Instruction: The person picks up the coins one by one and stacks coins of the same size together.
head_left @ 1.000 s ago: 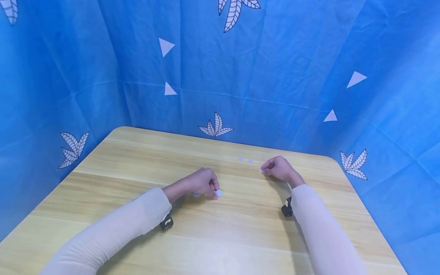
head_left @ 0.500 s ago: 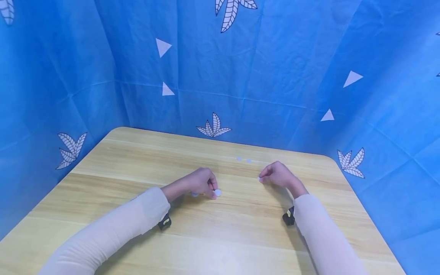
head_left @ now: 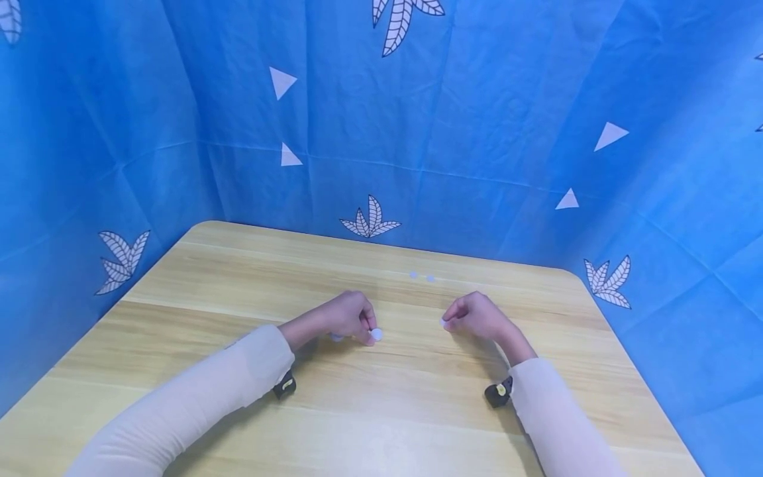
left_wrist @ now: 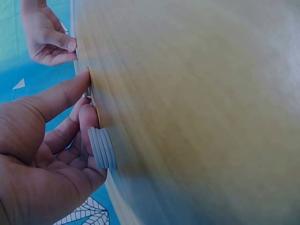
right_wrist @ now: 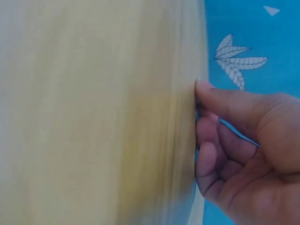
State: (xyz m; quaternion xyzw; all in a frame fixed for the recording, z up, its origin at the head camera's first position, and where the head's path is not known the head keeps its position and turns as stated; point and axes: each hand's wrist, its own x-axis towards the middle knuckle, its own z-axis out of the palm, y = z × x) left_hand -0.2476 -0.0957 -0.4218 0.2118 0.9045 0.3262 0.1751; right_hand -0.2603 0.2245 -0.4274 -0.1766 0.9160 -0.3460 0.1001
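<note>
In the head view my left hand (head_left: 350,317) is low over the wooden table, thumb and fingertips pinching a white round disc (head_left: 376,334). A stack of several grey-white discs (left_wrist: 102,148) stands at the little-finger side of that hand in the left wrist view. My right hand (head_left: 479,317) pinches another small white disc (head_left: 443,322), mostly covered by its fingertips. Both hands are apart, the right one a short way across from the left. From the right wrist view the right hand's curled fingers (right_wrist: 206,159) show at the table surface; its disc is hidden there.
Two small white discs (head_left: 413,274) lie side by side toward the far edge of the wooden table (head_left: 381,404). A blue cloth (head_left: 357,119) with leaf and triangle prints hangs behind and beside the table.
My right hand has drawn nearer and slightly left with its disc, leaving the two far discs behind. The left hand has stayed about in place. The head view has shifted slightly.
</note>
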